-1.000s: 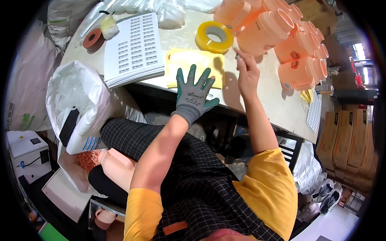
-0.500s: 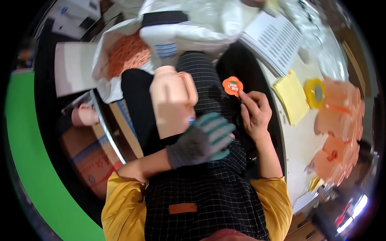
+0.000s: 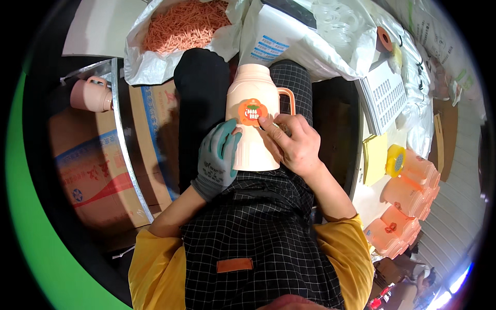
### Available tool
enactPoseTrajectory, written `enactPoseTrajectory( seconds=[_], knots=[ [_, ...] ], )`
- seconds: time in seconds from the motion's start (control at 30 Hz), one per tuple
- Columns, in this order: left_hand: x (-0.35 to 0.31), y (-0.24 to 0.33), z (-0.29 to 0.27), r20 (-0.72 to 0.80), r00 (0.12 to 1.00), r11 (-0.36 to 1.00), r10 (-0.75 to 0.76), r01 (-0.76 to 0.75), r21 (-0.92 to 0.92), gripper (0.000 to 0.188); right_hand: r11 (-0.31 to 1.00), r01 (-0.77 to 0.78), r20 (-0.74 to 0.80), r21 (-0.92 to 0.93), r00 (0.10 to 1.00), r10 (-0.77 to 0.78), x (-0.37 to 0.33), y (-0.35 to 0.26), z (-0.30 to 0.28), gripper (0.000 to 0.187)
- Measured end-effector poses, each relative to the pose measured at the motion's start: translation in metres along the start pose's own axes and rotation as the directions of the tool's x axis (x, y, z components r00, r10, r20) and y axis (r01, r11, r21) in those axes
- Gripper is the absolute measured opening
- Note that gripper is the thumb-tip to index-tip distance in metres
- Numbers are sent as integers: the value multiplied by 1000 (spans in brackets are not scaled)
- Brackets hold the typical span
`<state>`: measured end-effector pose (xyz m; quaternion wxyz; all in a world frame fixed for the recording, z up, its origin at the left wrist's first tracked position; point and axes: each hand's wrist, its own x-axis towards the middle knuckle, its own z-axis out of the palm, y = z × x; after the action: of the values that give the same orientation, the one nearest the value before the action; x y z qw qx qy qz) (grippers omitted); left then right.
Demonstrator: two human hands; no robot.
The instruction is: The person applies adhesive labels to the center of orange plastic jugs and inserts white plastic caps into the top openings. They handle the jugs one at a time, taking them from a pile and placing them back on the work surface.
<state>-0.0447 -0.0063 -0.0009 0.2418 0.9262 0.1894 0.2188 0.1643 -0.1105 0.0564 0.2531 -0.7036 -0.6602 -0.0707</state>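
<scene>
A peach jug point(image 3: 253, 147) with a handle on its right side lies across my lap, neck pointing away from me. My left hand point(image 3: 216, 157), in a grey and green glove, is closed against the jug's lower left side. On the front of the jug sits an orange flower-shaped sticker point(image 3: 249, 109). The bare fingers of my right hand point(image 3: 298, 142) pinch its lower right edge. Whether the sticker's whole back touches the jug cannot be made out.
A white sack point(image 3: 135, 59) of pink strips stands ahead, beside a bag of clear rings point(image 3: 338, 23). At right, a table carries printed sheets point(image 3: 385, 95), a yellow pad point(image 3: 375, 160), a tape roll point(image 3: 395, 160) and several orange containers point(image 3: 405, 199). A carton point(image 3: 95, 170) and another jug point(image 3: 89, 96) are left.
My right hand has brought the sticker left onto the jug. My left hand has moved to the jug's left side, and the jug now sits more centrally with its front facing up.
</scene>
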Motion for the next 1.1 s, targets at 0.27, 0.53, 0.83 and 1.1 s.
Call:
enactPoseTrajectory(
  seconds=[0.27,0.53,0.83,1.1],
  knots=[
    [-8,-1,17,-128,989,990,-76,60,-127,69,994,77,124,-75,990,-67,5,-4,-5,47],
    [2,9,-2,124,989,980,-79,55,190,54,989,39,271,-140,963,1,-4,-9,-21,46],
    [12,-1,-1,-14,997,997,73,-73,-39,59,980,-196,60,41,979,193,6,-6,13,50],
    [-3,9,-3,-210,909,917,360,-386,-101,72,-250,-396,440,883,517,735,-74,1,-48,24]
  ],
)
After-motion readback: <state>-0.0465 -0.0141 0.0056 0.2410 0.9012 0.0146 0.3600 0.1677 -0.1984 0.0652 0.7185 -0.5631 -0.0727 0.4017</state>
